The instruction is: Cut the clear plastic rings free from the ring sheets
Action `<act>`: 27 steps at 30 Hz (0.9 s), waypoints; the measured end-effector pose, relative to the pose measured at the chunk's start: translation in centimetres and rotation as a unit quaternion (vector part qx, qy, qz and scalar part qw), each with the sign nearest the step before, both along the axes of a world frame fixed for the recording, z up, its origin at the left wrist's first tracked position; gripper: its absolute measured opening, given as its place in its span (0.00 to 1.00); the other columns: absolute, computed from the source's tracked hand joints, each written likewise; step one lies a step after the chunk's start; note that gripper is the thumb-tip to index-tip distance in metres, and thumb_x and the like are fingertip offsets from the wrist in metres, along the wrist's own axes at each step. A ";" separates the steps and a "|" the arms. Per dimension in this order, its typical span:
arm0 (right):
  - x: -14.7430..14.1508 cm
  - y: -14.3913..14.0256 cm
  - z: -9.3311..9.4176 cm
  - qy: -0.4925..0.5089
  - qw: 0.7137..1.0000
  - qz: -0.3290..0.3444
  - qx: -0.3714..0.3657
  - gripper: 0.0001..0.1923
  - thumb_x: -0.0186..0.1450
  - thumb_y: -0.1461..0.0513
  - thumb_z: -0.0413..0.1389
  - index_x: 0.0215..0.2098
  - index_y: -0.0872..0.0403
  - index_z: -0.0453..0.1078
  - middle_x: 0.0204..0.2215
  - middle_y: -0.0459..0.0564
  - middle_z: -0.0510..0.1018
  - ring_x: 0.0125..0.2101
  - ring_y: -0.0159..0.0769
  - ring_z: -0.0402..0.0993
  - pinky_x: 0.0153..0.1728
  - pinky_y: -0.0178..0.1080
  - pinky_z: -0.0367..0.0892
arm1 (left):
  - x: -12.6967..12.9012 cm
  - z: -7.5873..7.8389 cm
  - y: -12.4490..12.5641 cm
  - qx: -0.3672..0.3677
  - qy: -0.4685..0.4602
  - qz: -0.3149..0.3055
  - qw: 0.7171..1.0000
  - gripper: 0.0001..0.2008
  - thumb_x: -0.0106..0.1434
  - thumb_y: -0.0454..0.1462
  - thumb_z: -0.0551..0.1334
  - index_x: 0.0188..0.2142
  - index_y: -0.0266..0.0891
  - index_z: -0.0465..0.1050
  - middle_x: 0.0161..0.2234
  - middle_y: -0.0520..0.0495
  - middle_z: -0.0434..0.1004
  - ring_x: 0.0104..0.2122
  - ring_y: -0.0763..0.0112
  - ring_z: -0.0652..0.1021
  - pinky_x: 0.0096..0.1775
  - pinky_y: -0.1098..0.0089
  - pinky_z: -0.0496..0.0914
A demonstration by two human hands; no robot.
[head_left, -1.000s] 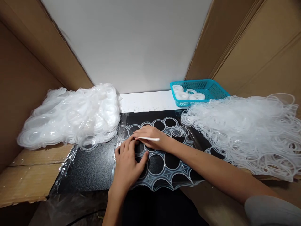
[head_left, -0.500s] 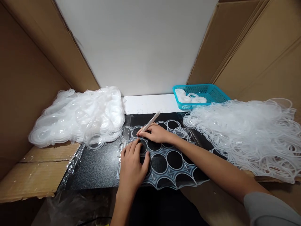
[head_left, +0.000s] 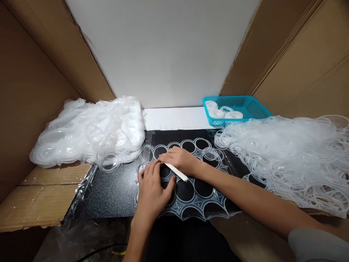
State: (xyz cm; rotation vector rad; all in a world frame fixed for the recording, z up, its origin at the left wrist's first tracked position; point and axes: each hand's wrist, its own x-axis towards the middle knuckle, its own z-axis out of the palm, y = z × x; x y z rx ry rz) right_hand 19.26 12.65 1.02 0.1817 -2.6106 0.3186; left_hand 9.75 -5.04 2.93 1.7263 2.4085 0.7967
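A clear, soft-looking plastic sheet (head_left: 188, 207) with rows of round rings lies on the black work surface (head_left: 114, 196) in front of me. My right hand (head_left: 178, 160) is closed around a slim white stick-shaped tool (head_left: 176, 171). Its back end points toward me and to the right, while its tip is hidden under my fingers. On the left part of the sheet rests my left hand (head_left: 154, 187), fingers spread and palm down, with its fingertips close to the right hand's. Some loose rings (head_left: 214, 155) overlap the sheet's right side.
To the left is a thick pile of clear ringed sheets (head_left: 95, 131) on cardboard (head_left: 46, 196). A tangled heap of ring-shaped plastic (head_left: 289, 156) lies to the right. Behind it stands a turquoise basket (head_left: 256, 109) holding white ring stacks (head_left: 216, 111). Cardboard walls flank both sides.
The white tool has swung from pointing up and away to pointing down toward me. My right hand has turned over with it. The left hand stays nearly in place on the sheet.
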 end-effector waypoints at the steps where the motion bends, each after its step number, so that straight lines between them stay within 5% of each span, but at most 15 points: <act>1: -0.1 -0.2 0.0 0.001 1.000 -0.012 0.024 0.14 0.78 0.65 0.48 0.47 0.61 0.76 0.45 0.61 0.84 0.40 0.43 0.79 0.42 0.46 0.70 | -0.2 0.0 -0.1 -0.001 -0.004 -0.006 1.000 0.20 0.69 0.44 0.61 0.58 0.43 0.67 0.62 0.39 0.73 0.62 0.51 0.72 0.62 0.45 0.62; 10: -2.8 1.1 1.7 -0.090 0.994 -0.043 -0.046 0.07 0.72 0.65 0.54 0.40 0.54 0.76 0.36 0.53 0.83 0.36 0.39 0.74 0.42 0.42 0.64 | -0.1 0.5 -0.5 -0.007 0.004 -0.019 1.000 0.17 0.70 0.45 0.60 0.56 0.43 0.69 0.60 0.38 0.75 0.61 0.51 0.73 0.62 0.45 0.63; 19: -5.8 4.2 2.8 -0.090 0.987 -0.119 -0.060 0.13 0.68 0.69 0.49 0.39 0.54 0.77 0.34 0.55 0.81 0.36 0.41 0.72 0.39 0.42 0.64 | 0.2 0.8 -0.4 -0.026 -0.005 -0.017 1.000 0.14 0.71 0.44 0.60 0.54 0.45 0.68 0.60 0.40 0.74 0.62 0.53 0.71 0.62 0.45 0.60; 24: -7.5 6.1 3.6 -0.080 0.977 -0.185 -0.066 0.15 0.74 0.65 0.47 0.39 0.56 0.77 0.34 0.57 0.80 0.35 0.40 0.73 0.38 0.42 0.64 | 0.1 0.8 -0.4 -0.024 -0.014 -0.028 0.999 0.13 0.71 0.43 0.60 0.53 0.45 0.68 0.59 0.42 0.75 0.61 0.54 0.72 0.62 0.45 0.60; 27: -7.3 6.2 4.0 -0.059 0.978 -0.163 -0.114 0.18 0.76 0.62 0.47 0.39 0.56 0.78 0.35 0.57 0.81 0.37 0.40 0.75 0.41 0.42 0.66 | 0.0 0.6 -0.6 -0.011 -0.027 -0.025 0.999 0.13 0.71 0.43 0.61 0.53 0.45 0.69 0.59 0.42 0.75 0.61 0.54 0.72 0.62 0.46 0.61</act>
